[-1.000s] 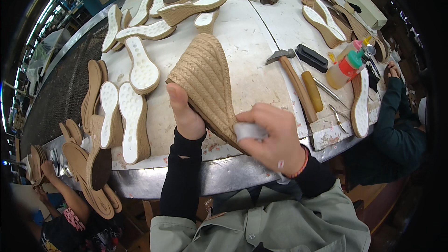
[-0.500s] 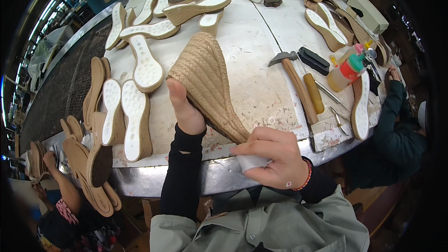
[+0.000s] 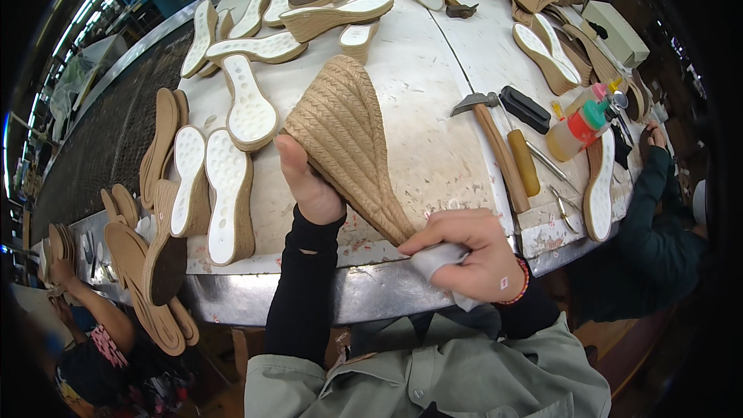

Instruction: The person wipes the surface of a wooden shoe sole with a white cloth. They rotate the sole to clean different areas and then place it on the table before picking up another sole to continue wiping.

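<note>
A braided, straw-coloured wedge sole (image 3: 346,135) is held up over the table's near edge, its thick heel end up and its thin toe end toward me. My left hand (image 3: 311,184) grips it from the left and below, thumb up along its edge; the other fingers are hidden behind it. At the thin end, my right hand (image 3: 472,251) pinches a white cloth (image 3: 438,260) with the fingers curled, and the fingertips touch or nearly touch the sole's tip.
Wedge soles with white dimpled tops (image 3: 231,197) lie on the left and far table. To the right are a hammer (image 3: 499,147), a yellow-handled tool (image 3: 523,162), pliers (image 3: 563,209), a black stapler-like tool (image 3: 525,108) and a glue bottle (image 3: 576,130). Co-workers sit at both sides.
My right hand has shifted slightly right and down along the sole's thin end, and more of the white cloth shows. My left hand keeps its hold on the sole.
</note>
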`<state>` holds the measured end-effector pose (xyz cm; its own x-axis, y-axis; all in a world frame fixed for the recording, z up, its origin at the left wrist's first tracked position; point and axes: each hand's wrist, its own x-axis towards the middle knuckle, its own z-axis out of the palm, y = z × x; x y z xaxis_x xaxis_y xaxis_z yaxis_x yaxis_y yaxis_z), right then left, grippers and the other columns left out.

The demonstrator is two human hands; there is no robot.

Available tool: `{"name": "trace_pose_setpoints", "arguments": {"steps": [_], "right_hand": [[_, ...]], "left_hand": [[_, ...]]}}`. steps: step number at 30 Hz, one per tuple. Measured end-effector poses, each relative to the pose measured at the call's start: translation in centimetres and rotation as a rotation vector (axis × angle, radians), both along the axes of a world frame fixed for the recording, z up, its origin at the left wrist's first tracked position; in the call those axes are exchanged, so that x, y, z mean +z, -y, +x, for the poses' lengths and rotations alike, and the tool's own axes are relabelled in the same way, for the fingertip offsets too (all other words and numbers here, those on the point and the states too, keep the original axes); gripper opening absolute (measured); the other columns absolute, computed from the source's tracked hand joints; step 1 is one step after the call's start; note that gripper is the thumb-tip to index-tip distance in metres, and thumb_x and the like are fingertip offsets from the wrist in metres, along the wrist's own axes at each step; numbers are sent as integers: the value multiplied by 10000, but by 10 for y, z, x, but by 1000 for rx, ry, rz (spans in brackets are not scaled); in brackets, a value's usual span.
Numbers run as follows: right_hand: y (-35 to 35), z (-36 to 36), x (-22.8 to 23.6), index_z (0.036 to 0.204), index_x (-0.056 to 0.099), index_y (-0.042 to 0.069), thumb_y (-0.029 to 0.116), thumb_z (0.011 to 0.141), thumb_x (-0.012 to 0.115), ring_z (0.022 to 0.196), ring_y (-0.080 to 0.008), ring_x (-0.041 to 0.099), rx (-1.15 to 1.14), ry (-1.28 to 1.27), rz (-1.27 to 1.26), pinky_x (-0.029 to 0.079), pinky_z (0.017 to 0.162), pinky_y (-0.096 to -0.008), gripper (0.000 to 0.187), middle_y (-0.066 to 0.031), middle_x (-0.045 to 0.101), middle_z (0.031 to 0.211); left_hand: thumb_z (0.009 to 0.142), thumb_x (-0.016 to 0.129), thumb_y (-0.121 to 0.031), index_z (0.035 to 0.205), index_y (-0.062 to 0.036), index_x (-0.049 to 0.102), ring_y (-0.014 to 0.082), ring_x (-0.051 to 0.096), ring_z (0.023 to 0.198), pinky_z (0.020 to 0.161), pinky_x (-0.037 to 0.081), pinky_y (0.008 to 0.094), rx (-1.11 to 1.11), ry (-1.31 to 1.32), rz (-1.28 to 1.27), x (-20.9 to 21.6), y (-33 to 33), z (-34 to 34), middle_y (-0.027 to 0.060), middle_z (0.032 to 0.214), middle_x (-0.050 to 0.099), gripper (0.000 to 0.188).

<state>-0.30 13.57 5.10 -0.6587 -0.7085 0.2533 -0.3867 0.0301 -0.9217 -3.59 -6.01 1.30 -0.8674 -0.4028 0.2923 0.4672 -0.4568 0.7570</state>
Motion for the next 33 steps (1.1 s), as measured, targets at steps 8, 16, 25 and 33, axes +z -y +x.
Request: {"name": "trace_pose_setpoints", "arguments": {"steps": [8,16,25,33], "right_hand": [[-16,-18,6,936,626,-42,-33,765,571,757,-60,573,-242,251,-76,442,673,-191,180,-51,633,846],[13,-22,-3,803,609,-5,-17,698,674,635,-99,550,-283,45,-155,422,569,-219,124,-32,572,718],[38,-25,-8,720,608,-9,-42,551,661,630,-171,553,-343,-342,-89,411,559,-262,180,-76,566,687],[35,-16,-4,717,541,4,-25,613,629,615,-55,476,-302,75,-91,368,545,-206,140,-10,532,675]], "left_hand": [[688,299,-875,1379,55,251,162,535,453,376,472,273,-175,-42,-34,-4,10,-5,158,672,568,1160],[784,344,-779,1309,21,388,189,604,826,681,518,308,-75,86,-11,12,-4,5,134,975,598,958],[875,338,-674,1238,19,461,189,562,1007,863,451,320,-81,75,-235,9,0,8,111,1131,568,793],[869,337,-682,1241,27,454,195,558,1007,863,449,327,-80,30,-261,9,-5,13,115,1133,563,809]]}}
